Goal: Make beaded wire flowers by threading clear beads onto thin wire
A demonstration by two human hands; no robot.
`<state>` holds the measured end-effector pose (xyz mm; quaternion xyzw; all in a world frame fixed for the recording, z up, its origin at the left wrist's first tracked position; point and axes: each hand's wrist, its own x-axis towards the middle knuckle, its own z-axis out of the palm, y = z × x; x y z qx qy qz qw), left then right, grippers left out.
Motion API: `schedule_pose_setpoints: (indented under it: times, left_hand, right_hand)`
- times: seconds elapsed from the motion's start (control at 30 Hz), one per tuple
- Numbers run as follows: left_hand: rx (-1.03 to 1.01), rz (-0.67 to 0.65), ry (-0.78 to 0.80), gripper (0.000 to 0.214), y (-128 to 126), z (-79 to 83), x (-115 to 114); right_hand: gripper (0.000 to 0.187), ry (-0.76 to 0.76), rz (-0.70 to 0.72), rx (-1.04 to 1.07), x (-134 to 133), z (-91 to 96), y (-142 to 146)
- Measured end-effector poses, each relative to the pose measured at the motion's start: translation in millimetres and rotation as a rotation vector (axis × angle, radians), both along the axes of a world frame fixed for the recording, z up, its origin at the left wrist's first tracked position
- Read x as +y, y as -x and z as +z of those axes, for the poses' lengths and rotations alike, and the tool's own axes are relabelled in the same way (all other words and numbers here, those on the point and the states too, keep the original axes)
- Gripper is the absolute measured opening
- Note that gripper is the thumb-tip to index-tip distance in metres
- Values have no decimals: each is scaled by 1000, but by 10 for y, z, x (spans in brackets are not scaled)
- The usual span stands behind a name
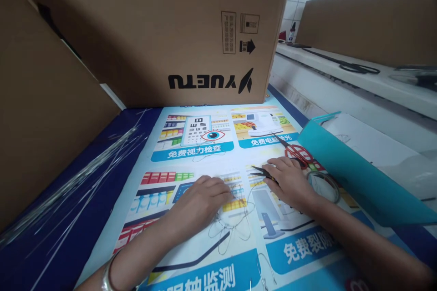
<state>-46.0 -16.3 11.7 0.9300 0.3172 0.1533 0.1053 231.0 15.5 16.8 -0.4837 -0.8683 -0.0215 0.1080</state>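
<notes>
I saw the left hand (202, 200) lying palm down on the printed poster (191, 145) that covered the counter (102, 154). Its fingers were bent, with the tips pressed onto a tangle of thin wire (235, 225). I could not tell whether it was pinching the wire or only pinning it flat. The loops of that wire spread out from under the fingertips and back toward the wrist side of the hand. A silver bangle (107, 275) sat on that wrist.

The right hand (290, 181) rested just beside the left one, knuckles up. It was clenched around a small pair of pliers (261, 172), whose dark tips poked out past the fingers toward the left hand. Just beyond its knuckles lay red-handled scissors (300, 152) on the poster, apart from the fingers. A coil of wire (324, 186) lay close against the outer side of the right hand, and past the coil a teal plastic sheet (358, 177) slanted up off the counter.

Far out to the outer side of the left hand, a sheaf of straight wires (85, 177) lay fanned across the dark blue surface. Well ahead of both hands stood a large cardboard box (170, 32), upside down by its lettering. Off beyond the right hand, black scissors (358, 68) lay on a white ledge (341, 82).
</notes>
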Motion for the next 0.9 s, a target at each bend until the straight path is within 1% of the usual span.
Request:
schedule_pose_setpoints:
  times: [0.07, 0.13, 0.2, 0.23, 0.3, 0.37, 0.43, 0.57, 0.67, 0.73, 0.8, 0.83, 0.9]
  left_hand:
    - [-12, -6, -15, 28, 2, -11, 5]
    - [-25, -9, -13, 29, 4, -18, 9]
    - [-29, -5, -5, 29, 6, -20, 9]
    - [-27, -2, -4, 29, 8, -21, 8]
    - [-19, -1, -8, 29, 10, -21, 4]
    - [-11, -4, -8, 28, 11, -19, 0]
    - [-3, -2, 1, 28, 9, -15, -4]
    - [6, 3, 19, 29, 4, -11, -6]
    - [6, 3, 27, 28, 2, -15, -8]
    - [-1, 5, 33, 27, -1, -14, -13]
    - [-16, 4, 40, 26, -10, -11, -19]
    - [-27, 3, 41, 26, -16, -9, -21]
    - [-43, 3, 46, 27, -31, -5, -23]
  right_hand:
    - [31, -3, -6, -2, -66, 60, 23]
    - [25, 24, 37, 11, -184, 148, 63]
    - [15, 165, 221, 73, -349, 247, 120]
    - [12, 277, 309, 95, -441, 294, 153]
    - [9, 411, 462, 122, -620, 367, 223]
    - [14, 482, 584, 92, -764, 403, 287]
    - [18, 503, 660, 47, -858, 400, 338]
    - [14, 477, 727, -29, -914, 342, 400]
    - [12, 442, 732, -49, -909, 332, 433]
    - [14, 404, 736, -83, -915, 330, 457]
    - [15, 312, 750, -137, -940, 279, 480]
    - [14, 229, 760, -157, -958, 222, 489]
    - [8, 77, 761, -179, -1000, 35, 497]
